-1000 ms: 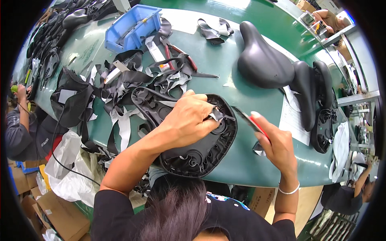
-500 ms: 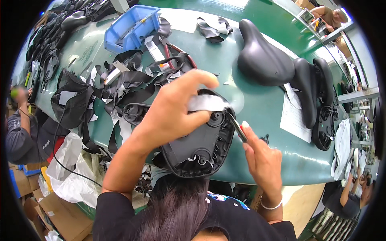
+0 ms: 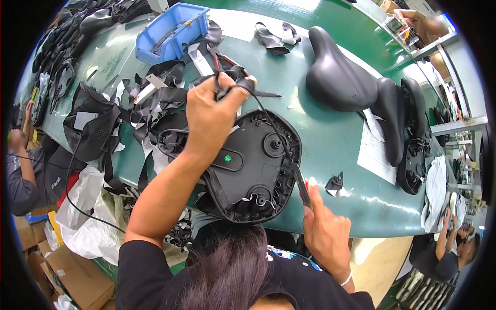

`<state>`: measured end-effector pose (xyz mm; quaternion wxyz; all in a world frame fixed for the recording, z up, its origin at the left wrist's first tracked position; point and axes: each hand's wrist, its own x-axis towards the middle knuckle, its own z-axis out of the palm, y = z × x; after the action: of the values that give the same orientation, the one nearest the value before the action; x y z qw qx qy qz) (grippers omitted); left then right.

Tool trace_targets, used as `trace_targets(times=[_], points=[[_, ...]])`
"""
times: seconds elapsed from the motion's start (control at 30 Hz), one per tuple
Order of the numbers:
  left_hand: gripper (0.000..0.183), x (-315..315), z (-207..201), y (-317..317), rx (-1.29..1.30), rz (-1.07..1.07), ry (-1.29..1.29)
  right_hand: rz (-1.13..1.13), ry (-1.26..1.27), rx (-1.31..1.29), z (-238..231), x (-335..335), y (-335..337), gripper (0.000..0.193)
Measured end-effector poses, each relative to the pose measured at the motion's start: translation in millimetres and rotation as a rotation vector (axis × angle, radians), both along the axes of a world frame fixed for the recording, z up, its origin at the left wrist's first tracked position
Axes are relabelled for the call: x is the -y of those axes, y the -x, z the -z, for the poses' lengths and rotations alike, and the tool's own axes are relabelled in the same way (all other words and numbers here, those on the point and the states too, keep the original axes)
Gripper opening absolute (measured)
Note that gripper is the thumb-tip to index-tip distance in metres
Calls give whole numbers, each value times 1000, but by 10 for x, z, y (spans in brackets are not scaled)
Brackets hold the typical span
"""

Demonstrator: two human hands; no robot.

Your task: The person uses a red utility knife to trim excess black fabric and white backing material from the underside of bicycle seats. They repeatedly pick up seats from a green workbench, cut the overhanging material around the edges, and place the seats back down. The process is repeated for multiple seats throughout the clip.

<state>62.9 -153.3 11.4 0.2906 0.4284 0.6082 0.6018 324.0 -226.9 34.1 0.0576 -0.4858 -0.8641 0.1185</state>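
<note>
A black bicycle saddle (image 3: 235, 178) lies upside down in front of me, its ruffled cover edge folded over the rim of the dark base. My left hand (image 3: 214, 106) is closed above the saddle's far side, gripping a thin black strip of cover material (image 3: 266, 111). The strip stretches from that fist down to the saddle's right rim. My right hand (image 3: 328, 222) grips a slim cutter knife (image 3: 300, 186) whose tip touches or nearly touches the rim by the strip's lower end. The handle is partly hidden by my fingers.
Black and white offcuts (image 3: 160, 98) pile up left of the saddle, near a blue bin (image 3: 173, 33). Finished saddles (image 3: 341, 77) and a paper sheet (image 3: 377, 155) lie at the right. A small scrap (image 3: 336, 183) rests near my right hand. Other people work at both sides.
My left hand has moved up and left, drawing the strip away from the saddle. Its pale underside no longer shows. My right hand and the knife have shifted down along the right rim.
</note>
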Motion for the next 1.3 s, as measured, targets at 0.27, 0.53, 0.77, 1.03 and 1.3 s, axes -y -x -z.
trace_targets(times=[0.27,0.53,0.77,1.03,1.3], points=[[23,581,3,-35,342,397,73,-333,-83,56,-245,-1289,87,46],[20,1203,85,-307,-657,309,55,-741,-125,-6,-380,-1542,322,42],[56,1019,-115,42,-29,542,-205,-771,-186,159,-315,-1603,330,49],[43,990,-723,1691,1190,280,-694,-334,-91,363,-546,-778,-295,52],[27,-341,-130,223,-1137,959,127,-254,83,221,-601,-833,-209,52]])
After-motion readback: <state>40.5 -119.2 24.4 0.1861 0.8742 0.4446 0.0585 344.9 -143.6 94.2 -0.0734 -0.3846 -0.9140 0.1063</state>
